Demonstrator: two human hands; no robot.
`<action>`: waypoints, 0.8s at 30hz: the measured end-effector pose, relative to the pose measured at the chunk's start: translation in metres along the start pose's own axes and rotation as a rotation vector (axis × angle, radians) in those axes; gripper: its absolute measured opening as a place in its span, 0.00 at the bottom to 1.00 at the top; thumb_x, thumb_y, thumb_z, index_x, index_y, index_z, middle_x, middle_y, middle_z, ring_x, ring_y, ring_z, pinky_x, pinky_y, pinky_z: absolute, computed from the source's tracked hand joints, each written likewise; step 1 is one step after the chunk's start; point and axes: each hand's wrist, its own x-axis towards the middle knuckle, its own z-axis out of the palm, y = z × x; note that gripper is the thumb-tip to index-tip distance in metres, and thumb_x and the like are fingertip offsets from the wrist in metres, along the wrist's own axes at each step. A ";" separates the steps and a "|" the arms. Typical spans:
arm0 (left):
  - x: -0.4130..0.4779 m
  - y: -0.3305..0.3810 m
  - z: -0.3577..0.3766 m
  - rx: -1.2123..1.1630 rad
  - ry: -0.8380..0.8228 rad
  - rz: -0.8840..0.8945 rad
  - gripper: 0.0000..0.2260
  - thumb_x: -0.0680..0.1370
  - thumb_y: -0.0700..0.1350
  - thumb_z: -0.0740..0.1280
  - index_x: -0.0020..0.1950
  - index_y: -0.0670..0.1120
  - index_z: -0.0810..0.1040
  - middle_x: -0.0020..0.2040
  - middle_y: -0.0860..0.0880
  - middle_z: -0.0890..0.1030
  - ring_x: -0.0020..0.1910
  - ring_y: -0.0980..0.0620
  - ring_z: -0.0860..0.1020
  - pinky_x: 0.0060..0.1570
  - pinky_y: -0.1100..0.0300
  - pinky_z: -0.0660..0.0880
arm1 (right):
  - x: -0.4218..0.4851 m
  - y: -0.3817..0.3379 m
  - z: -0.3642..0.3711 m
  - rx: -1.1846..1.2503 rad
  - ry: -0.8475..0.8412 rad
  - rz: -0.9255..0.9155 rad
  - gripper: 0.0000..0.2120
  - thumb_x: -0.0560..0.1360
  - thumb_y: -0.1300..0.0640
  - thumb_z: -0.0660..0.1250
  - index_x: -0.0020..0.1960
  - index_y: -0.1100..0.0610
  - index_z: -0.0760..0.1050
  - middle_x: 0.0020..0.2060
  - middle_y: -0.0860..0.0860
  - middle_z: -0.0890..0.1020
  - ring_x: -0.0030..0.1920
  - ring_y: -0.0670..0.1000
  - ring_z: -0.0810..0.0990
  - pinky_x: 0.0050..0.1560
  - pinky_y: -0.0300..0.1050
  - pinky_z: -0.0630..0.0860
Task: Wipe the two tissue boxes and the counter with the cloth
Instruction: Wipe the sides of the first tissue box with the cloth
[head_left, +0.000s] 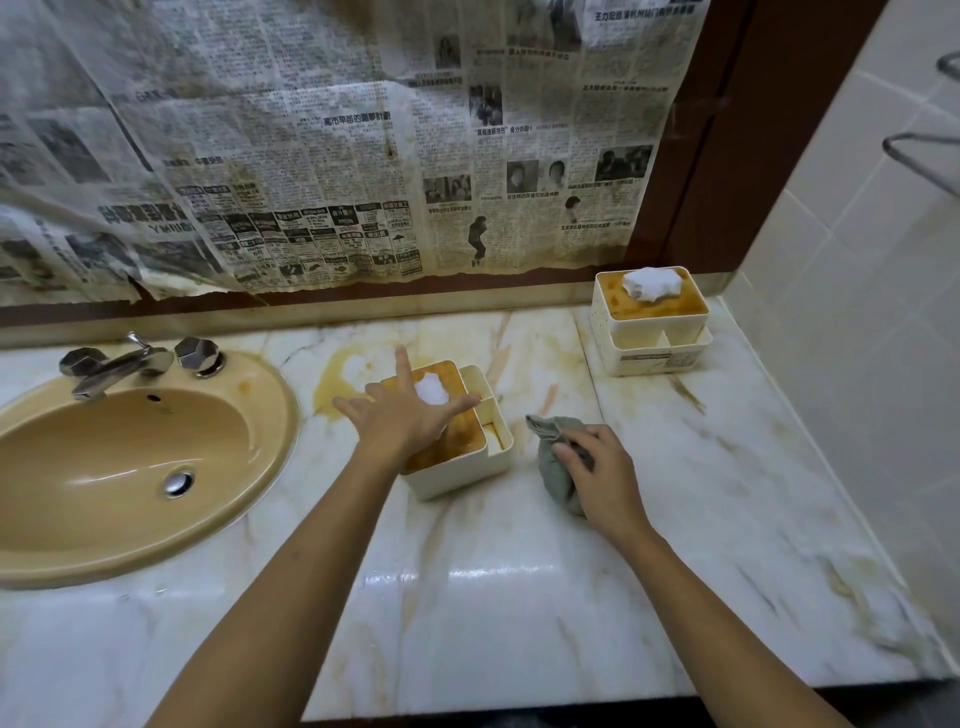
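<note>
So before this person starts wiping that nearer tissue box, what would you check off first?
1. cloth held in the right hand: ok.
2. left hand steadying the near tissue box, fingers spread on its top: ok.
3. Near box lid clean: not ok, orange-stained.
4. far tissue box clean: not ok, stained lid.
5. counter clean: not ok, yellow stain by the sink.
6. Cloth damp: cannot tell.

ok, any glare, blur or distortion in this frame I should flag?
Head view: bright glare patch on the counter, camera-side of the near tissue box. Head view: fisheye bowing, the counter edge and wall lines curve. Head view: newspaper goes soft toward the top-left corner; left hand, right hand and cloth are fairly sharp.
</note>
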 end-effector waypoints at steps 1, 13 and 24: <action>-0.001 0.007 0.001 0.040 -0.008 0.005 0.59 0.60 0.86 0.49 0.80 0.56 0.32 0.76 0.31 0.60 0.77 0.33 0.56 0.70 0.29 0.40 | 0.000 -0.003 0.001 0.026 0.016 -0.006 0.12 0.79 0.58 0.68 0.62 0.55 0.80 0.53 0.48 0.76 0.53 0.38 0.76 0.53 0.23 0.68; 0.009 0.013 0.008 0.068 -0.041 0.158 0.67 0.57 0.76 0.72 0.78 0.55 0.30 0.78 0.36 0.57 0.76 0.36 0.59 0.72 0.34 0.49 | -0.011 0.000 0.004 0.205 0.087 0.050 0.13 0.79 0.58 0.68 0.63 0.54 0.80 0.53 0.46 0.77 0.54 0.35 0.77 0.55 0.28 0.73; -0.001 -0.016 0.016 -0.099 0.045 0.182 0.64 0.54 0.76 0.73 0.80 0.61 0.41 0.75 0.45 0.68 0.73 0.39 0.64 0.69 0.35 0.52 | -0.026 -0.009 0.040 0.321 0.031 0.081 0.13 0.78 0.59 0.69 0.63 0.56 0.80 0.53 0.49 0.79 0.53 0.37 0.78 0.52 0.26 0.71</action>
